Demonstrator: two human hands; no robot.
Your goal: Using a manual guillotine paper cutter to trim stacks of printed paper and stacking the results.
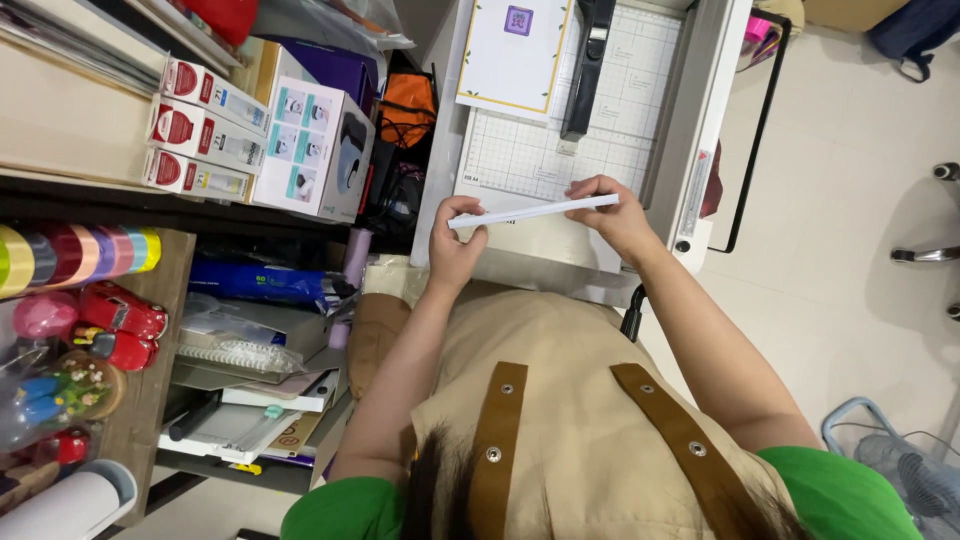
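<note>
Head view, looking down from above and behind the person's own shoulders. Centre of the frame: a thin white paper strip (pixel 533 211), held nearly level, its right end a little higher than its left. Left hand (pixel 455 240) raised from a bent elbow, forearm running from lower centre up to centre, fingers curled tight and pinching the strip's left end between thumb and fingertips. Right hand (pixel 612 208) coming in from lower right along a long bare forearm, wrist bent, fingers arched over and closed lightly on the strip's right end. Both hands above the near edge of a paper cutter (pixel 520 160) with a gridded white bed, filling the upper centre. On that bed, a black cutting arm (pixel 588 60) pointing up the frame, and just to its left a white card (pixel 510 55) with a yellow border and a small purple square.

Upper left: stacked red-and-white boxes (pixel 195 125) beside a larger white carton (pixel 320 150), on a shelf. Far left: rolls of coloured tape (pixel 75 255), below them red toy figures (pixel 105 320). Left of centre, lower: a pile of papers and binders (pixel 255 385). Bottom of frame: beige apron (pixel 570 400) with brown straps, over green sleeves. Right side: pale tiled floor (pixel 840 230).
</note>
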